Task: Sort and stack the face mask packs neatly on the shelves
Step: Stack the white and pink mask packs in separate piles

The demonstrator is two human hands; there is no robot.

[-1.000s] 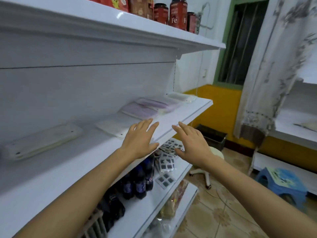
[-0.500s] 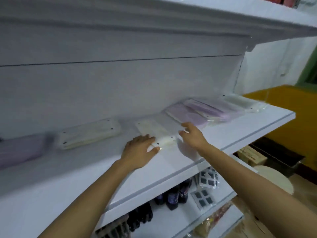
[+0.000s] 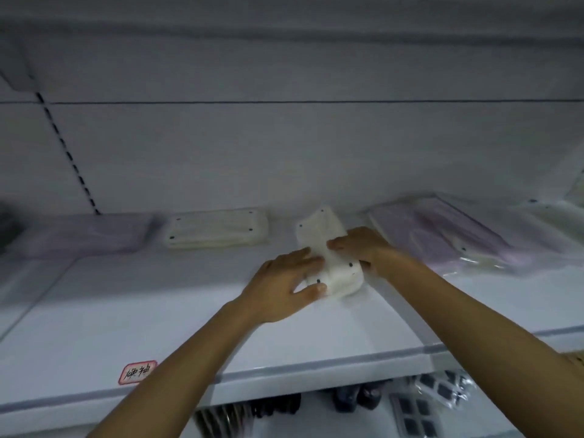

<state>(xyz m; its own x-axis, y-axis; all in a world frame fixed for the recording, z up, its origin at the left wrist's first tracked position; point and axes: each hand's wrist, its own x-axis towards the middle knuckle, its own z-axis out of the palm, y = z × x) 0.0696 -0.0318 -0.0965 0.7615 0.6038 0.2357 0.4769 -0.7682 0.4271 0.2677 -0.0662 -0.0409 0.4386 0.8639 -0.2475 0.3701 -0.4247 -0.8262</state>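
Observation:
A white face mask pack [image 3: 322, 233] lies at an angle in the middle of the white shelf [image 3: 158, 311]. My left hand [image 3: 281, 286] grips its near left corner, thumb under the edge. My right hand [image 3: 360, 246] presses on its right side, fingers across the top. Another white pack [image 3: 216, 228] lies flat to the left, and a purple pack [image 3: 85, 233] lies further left. Purple packs [image 3: 442, 235] overlap in a loose pile to the right, with clear-wrapped packs [image 3: 550, 213] at the far right.
A red-edged handwritten label [image 3: 138, 372] sticks to the shelf's front edge. Below, a lower shelf holds dark bottles [image 3: 350, 398] and packets with dark squares [image 3: 423, 406]. The white back panel [image 3: 284, 147] and an upper shelf close in above.
My view has turned left and closer to the shelf. Both hands went from hovering at the shelf edge to holding the white pack, which is now drawn nearer and turned.

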